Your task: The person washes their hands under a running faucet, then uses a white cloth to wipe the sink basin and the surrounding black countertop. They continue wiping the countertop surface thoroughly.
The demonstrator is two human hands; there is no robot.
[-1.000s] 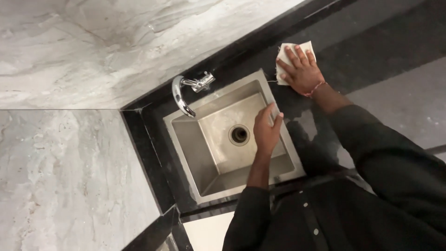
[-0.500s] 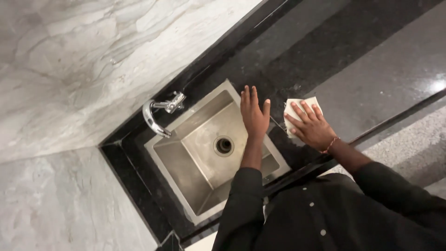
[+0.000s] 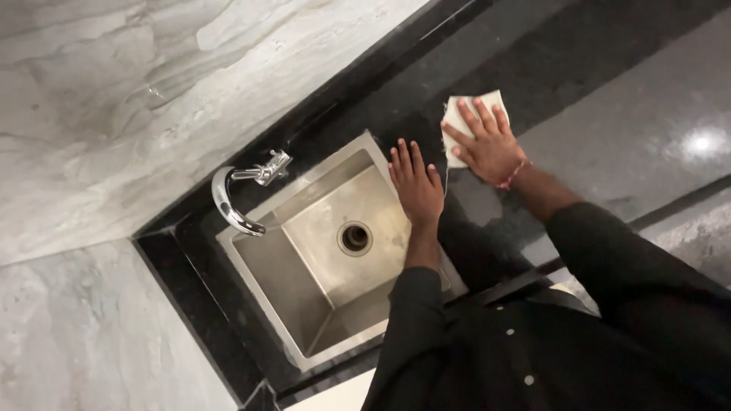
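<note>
My right hand [image 3: 487,141] lies flat on a pale cloth [image 3: 461,118], pressing it onto the black stone counter [image 3: 609,99] just right of the sink. My left hand [image 3: 415,183] rests with fingers spread on the right rim of the square steel sink [image 3: 297,274]. It holds nothing. A round drain [image 3: 355,238] sits in the middle of the basin. I wear dark long sleeves and a thin red band on my right wrist.
A curved chrome tap [image 3: 236,194] stands at the sink's far left corner. Grey marble wall [image 3: 114,99] rises behind the counter. A lighter grey strip [image 3: 700,228] runs along the counter's near right edge.
My right hand slid the cloth across the counter, toward the near edge and then back to the far side. My left hand shifted along the sink's right rim. The view also swung.
</note>
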